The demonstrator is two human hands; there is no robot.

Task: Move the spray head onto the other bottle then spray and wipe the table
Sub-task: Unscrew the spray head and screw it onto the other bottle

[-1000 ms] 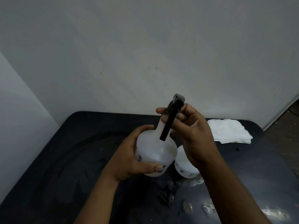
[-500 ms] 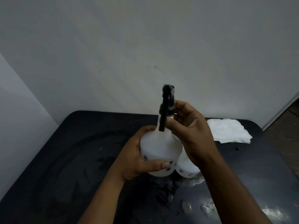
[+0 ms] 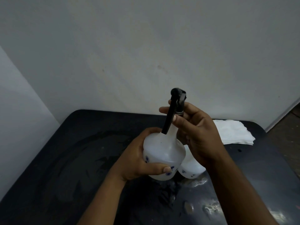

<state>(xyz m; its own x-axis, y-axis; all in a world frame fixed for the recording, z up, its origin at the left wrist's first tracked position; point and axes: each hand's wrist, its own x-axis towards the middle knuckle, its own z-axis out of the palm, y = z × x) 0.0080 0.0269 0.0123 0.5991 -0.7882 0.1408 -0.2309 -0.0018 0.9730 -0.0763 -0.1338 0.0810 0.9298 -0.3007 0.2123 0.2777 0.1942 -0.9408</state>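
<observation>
The left hand [image 3: 138, 161] is wrapped around the wide lower body of a white bottle [image 3: 164, 151] with small blue marks, the thumb across its front and the fingers curled behind it. The bottle stands upright above the middle of the bench [image 3: 65, 159]; whether its base rests on the bench cannot be told from this view.

On top of the bottle's narrow neck sits the black spray head [image 3: 177, 98]. Its long trigger [image 3: 168, 117] hangs down along the front of the neck, towards the bottle's shoulder. The right hand [image 3: 199, 135] grips the ribbed collar at the base of the spray head, with the thumb at the front and the fingers curled round from behind. The index finger sticks out to the left past the trigger. How far the collar is screwed onto the neck cannot be seen.

A second white bottle [image 3: 191, 171] with the same blue marks stands on the bench just behind and to the right of the first, mostly hidden by the right wrist. Its top is out of sight.

A stack of folded white cloths [image 3: 233, 132] lies at the bench's far right corner. The dark bench top shows wet smears and streaks, with shiny patches near its right front edge. A plain pale wall [image 3: 146, 46] rises behind the bench.
</observation>
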